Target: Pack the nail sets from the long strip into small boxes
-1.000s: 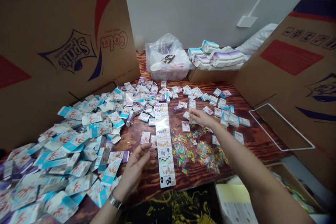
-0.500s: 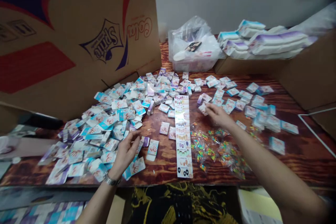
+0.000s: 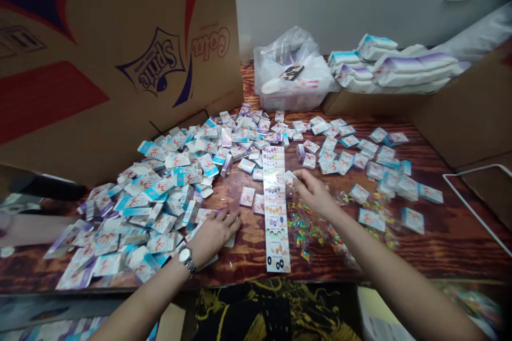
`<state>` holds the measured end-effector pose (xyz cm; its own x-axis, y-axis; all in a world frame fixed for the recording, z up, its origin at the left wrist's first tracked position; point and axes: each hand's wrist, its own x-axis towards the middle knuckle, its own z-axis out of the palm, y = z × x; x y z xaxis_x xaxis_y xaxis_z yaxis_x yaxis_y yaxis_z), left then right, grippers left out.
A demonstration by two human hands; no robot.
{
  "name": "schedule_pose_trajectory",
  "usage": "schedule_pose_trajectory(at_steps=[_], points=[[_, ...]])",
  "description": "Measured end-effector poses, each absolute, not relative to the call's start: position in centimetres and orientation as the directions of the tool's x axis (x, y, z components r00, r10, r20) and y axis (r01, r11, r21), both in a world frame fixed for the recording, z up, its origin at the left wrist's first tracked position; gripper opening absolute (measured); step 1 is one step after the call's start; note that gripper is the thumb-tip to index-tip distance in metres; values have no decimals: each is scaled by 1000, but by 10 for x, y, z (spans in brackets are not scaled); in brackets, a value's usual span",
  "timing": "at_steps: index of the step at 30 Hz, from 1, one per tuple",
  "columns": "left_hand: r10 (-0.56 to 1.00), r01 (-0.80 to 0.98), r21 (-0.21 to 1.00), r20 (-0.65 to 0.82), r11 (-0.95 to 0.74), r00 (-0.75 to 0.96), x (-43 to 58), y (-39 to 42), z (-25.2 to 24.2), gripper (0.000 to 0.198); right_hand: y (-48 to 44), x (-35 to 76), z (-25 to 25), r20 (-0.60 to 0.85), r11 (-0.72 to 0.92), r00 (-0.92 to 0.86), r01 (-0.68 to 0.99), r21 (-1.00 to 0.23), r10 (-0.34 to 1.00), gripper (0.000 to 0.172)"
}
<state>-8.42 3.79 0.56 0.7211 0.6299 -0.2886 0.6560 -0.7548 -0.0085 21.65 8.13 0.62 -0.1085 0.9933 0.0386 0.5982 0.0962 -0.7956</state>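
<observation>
My left hand lies palm down with its fingers stretched over a few small printed boxes, partly covering them. Left of it spreads a heap of white, blue and purple boxes with hand pictures. My right hand is raised over the table, its fingers pinching a small whitish item too blurred to name, close to the printed sheet's right edge. This long printed sheet stands out between my hands, with rows of nail-shaped pictures. Beneath my right forearm are clear packets of small coloured pieces.
A large cardboard carton walls off the back left. Behind is a plastic tub with a clear bag, beside stacked white packs. More small boxes lie at the right. Someone else's forearm reaches in at the left.
My left hand has moved right and flattened onto the boxes. My right hand has moved left and down from the small boxes toward the sheet, leaving a box behind.
</observation>
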Motion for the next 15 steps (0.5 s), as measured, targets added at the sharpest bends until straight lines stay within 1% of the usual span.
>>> schedule_pose_trajectory(at_steps=[2, 4, 6, 9, 11, 13, 15], points=[[643, 665, 1, -254, -747, 723, -86, 40, 3, 41, 83, 226, 3, 28, 66, -68, 656, -752, 997, 21], [658, 675, 22, -201, -737, 726, -89, 40, 0, 41, 86, 239, -2, 6, 32, -40, 708, -706, 999, 19], [683, 694, 43, -144, -719, 716, -91, 40, -3, 41, 88, 252, -7, -26, 19, -50, 738, -674, 998, 18], [721, 726, 79, -91, -683, 687, -93, 40, -2, 36, 87, 263, -16, -78, 17, -88, 764, -645, 993, 19], [733, 735, 104, -68, -670, 677, -94, 41, 2, 35, 85, 263, -20, -115, 31, -133, 772, -635, 984, 21], [743, 738, 141, -31, -659, 669, -95, 42, 7, 38, 85, 261, -20, -150, 78, -222, 767, -637, 963, 22], [753, 739, 187, 4, -647, 658, -95, 43, 13, 41, 89, 259, -17, -176, 155, -343, 748, -646, 923, 17]])
